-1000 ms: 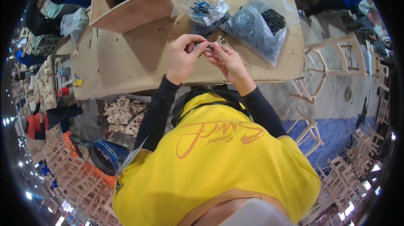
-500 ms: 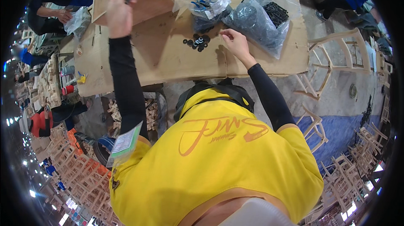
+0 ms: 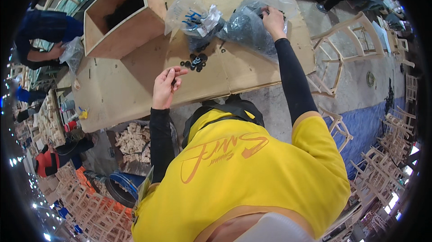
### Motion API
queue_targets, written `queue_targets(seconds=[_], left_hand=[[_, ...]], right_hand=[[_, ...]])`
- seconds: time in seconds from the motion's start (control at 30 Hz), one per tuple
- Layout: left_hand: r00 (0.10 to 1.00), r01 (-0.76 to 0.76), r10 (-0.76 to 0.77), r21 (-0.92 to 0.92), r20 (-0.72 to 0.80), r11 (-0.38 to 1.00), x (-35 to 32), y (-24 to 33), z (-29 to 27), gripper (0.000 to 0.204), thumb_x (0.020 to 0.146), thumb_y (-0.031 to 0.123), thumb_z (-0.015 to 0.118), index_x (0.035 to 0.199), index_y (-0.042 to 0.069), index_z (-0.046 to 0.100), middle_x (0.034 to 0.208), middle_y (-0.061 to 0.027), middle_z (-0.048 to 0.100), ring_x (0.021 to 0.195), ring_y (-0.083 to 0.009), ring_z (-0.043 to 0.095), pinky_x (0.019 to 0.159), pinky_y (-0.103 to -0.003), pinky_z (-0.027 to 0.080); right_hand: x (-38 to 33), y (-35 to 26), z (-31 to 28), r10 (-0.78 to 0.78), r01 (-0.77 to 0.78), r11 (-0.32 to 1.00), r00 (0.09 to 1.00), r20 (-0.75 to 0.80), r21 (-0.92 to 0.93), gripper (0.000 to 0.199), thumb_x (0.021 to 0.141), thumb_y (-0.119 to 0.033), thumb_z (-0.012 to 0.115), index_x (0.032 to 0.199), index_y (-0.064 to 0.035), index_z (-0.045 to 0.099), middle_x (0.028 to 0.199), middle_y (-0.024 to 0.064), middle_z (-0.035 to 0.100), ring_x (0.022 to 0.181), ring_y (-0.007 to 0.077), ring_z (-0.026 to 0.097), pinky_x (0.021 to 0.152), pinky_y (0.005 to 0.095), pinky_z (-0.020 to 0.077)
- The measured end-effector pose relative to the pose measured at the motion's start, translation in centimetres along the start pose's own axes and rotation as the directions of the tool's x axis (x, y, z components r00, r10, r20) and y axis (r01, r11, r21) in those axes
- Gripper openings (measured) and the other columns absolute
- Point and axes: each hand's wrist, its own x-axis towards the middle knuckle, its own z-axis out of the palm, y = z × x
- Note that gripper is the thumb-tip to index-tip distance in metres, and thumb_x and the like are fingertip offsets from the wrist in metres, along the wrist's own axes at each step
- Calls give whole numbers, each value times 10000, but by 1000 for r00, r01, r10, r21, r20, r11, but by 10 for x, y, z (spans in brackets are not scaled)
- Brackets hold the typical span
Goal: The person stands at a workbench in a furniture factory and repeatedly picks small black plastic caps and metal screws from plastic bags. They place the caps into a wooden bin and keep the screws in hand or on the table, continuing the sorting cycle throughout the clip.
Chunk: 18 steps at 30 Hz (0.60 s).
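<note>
The clear plastic bag of dark parts (image 3: 249, 28) lies slumped on the plywood tabletop (image 3: 135, 80), its long axis running from the right hand (image 3: 273, 17) down and toward the left hand, its mouth up by the right grip. It looks crinkled, glossy and packed with small black pieces; the right grip is curled at its upper edge, though whether it pinches the film cannot be told. The left hand (image 3: 164, 86) hovers with fingers loosely bent, thumb and forefinger pressed on a small dark piece too small to identify, a small pile of black washers (image 3: 194, 61) just beyond it.
</note>
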Motion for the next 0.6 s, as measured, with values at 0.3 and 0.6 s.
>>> queue_targets(seconds=[0.3, 0.6], left_hand=[[999, -30, 30, 74, 11, 997, 8, -6, 29, 250, 1018, 209, 451, 1116, 4, 555, 969, -112, 675, 610, -43, 494, 506, -167, 365], [997, -65, 62, 59, 52, 996, 11, -21, 26, 225, 1007, 194, 468, 1068, 0, 565, 898, -113, 669, 561, -71, 493, 471, -196, 369]], right_hand=[[8, 4, -2, 36, 82, 939, 943, 331, -334, 731, 768, -504, 675, 1332, -97, 450, 1260, 221, 515, 1159, 395, 504, 954, 501, 407], [25, 0, 12, -56, 185, 913, 940, 337, -364, 629, 812, -521, 620, 1134, 9, 516, 1012, 216, 622, 910, 347, 650, 769, 420, 525]])
